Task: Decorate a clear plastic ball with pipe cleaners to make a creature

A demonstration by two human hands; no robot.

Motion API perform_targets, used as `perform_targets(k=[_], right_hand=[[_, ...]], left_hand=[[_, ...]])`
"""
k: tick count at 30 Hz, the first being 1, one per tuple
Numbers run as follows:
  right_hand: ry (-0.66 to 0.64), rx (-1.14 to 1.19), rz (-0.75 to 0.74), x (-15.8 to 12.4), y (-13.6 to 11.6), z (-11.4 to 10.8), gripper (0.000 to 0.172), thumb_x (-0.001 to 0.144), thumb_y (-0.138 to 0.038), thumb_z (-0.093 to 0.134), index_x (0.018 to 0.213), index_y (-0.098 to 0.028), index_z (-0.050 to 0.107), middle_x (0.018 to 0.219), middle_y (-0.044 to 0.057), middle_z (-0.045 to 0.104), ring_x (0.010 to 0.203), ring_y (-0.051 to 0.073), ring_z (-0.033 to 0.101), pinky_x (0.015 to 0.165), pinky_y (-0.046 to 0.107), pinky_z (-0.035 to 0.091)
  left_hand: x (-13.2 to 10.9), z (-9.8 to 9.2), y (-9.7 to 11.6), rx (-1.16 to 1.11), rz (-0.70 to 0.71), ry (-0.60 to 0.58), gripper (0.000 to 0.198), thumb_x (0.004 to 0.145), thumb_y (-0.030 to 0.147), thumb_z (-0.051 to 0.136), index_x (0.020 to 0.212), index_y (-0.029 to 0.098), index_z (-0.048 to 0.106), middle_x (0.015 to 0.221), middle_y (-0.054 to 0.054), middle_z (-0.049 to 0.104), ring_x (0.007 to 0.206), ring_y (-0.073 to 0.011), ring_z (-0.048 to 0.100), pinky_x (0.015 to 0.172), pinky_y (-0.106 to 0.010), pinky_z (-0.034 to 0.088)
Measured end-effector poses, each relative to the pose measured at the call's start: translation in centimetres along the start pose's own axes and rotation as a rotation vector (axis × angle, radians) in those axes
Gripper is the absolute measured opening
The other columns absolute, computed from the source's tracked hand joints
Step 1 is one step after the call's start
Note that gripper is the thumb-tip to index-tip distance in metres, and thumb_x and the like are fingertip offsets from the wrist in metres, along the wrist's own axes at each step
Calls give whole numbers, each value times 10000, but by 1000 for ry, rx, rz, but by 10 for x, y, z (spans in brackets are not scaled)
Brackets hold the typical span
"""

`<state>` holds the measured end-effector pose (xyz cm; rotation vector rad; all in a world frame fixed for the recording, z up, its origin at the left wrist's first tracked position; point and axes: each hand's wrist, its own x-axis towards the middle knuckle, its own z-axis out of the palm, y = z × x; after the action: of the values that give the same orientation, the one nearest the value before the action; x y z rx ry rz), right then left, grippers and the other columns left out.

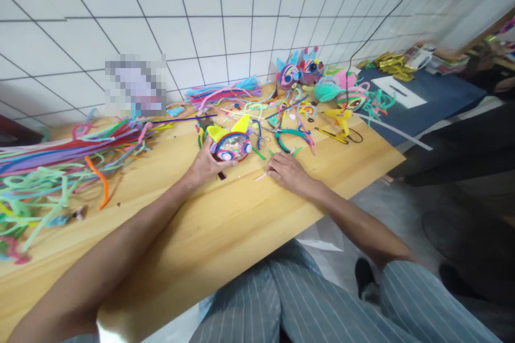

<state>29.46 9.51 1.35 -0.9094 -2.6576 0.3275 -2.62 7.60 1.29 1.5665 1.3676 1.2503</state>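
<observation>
My left hand [206, 165] is closed around the edge of a round pipe-cleaner animal face [232, 146]. The face has yellow pointed ears, a glittery middle, a red and blue rim and white button-like eyes. My right hand [290, 172] rests on the tabletop to the right of it, with fingers curled down and together. A short pale pink pipe-cleaner piece [261, 176] sticks out at its fingertips. Just beyond that hand lie teal-handled pliers [285, 139] and short green pipe-cleaner pieces [259, 154]. Small scissors [264, 138] lie between the face and the pliers.
Pipe-cleaner bundles cover the table's left side [80, 153] and back [223, 92]. Finished animal figures [288, 74] stand by the tiled wall. A yellow glue gun [341, 120] with a cord and a yellow utility knife [331, 135] lie right. A dark blue table [442, 83] adjoins.
</observation>
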Motion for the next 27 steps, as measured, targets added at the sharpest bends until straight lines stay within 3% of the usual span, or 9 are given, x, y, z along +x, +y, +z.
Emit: perform_targets(k=[5,8,11,16,18,21,23,27], right_hand=[[-57,-103,-29,7,-2,9,229,1166,-214,561,1052,-190,759,1096,155,764,1065,307,640,981,464,537],[-20,-90,-83,3,-9,11,245,1193,-223,524,1066,-199,733,1066,136,762,1050,289,642,959,435,523],[47,-4,-129,-1,-16,8,267,1197,-203,474,1082,-219,714,1026,103,759,1024,267,655,946,413,524],[209,405,-49,2,-12,-27,211,1143,-251,502,1102,-254,709,1024,50,746,970,227,670,922,388,544],[257,615,37,9,-8,-50,156,1121,-351,592,1108,-259,718,1007,24,729,928,204,666,865,357,543],[262,798,114,25,-5,-78,209,1040,-457,760,1038,-250,726,927,-6,698,821,171,625,777,323,516],[247,783,97,39,-8,-87,197,1020,-433,790,1001,-244,735,903,-5,698,794,168,614,758,325,507],[243,525,-69,67,-20,-86,87,1055,-273,713,987,-243,759,935,16,739,857,190,651,821,347,514]], left_hand=[[-3,0,9,44,-34,29,963,612,631,1051,1352,219,593,1421,-158,738,1360,-368,758,1228,-524,615],[-7,1,12,45,-17,37,889,694,609,1024,1362,214,591,1455,-159,731,1364,-347,761,1207,-496,631],[-11,1,5,45,13,75,945,682,618,1039,1402,225,570,1432,-147,749,1315,-337,787,1166,-489,660],[-15,3,-10,22,28,131,974,674,637,1053,1417,235,570,1415,-138,762,1283,-333,804,1148,-520,676],[-17,6,-13,-7,34,135,972,681,646,1055,1420,235,576,1410,-135,766,1272,-328,808,1141,-521,681],[-20,12,-14,-77,43,150,980,660,665,1072,1401,238,596,1375,-122,775,1231,-320,814,1110,-505,691],[-23,16,-15,-113,44,162,1003,638,671,1087,1404,237,608,1386,-121,761,1260,-325,800,1122,-503,679],[-27,21,-22,-117,64,190,1000,655,707,1074,1406,222,624,1357,-118,735,1257,-322,773,1155,-525,640]])
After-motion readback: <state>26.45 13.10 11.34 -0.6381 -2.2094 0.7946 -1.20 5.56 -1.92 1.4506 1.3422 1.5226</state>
